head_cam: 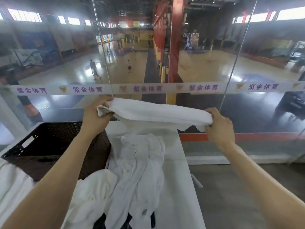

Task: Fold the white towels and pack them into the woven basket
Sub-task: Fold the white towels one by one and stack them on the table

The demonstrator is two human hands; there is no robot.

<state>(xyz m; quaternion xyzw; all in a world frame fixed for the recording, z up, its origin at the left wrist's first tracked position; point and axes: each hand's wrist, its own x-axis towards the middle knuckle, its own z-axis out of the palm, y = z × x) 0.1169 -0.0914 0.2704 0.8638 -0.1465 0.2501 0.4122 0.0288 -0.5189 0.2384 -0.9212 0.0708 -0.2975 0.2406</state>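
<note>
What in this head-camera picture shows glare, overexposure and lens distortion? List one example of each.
Head view: glare patches shine on the court floor beyond the glass; the high windows are blown out white; the wide lens splays the glass joints apart towards the top; the held towel looks fairly sharp, the distant players soft.

White towel stretched btwn both hands over table

Left hand [97, 113] & right hand [218, 126] each grip an end of the white terry towel [158, 113]; crumpled white towel pile [138, 162] on white table [175, 187], dark woven basket [49, 146] at left.
</note>
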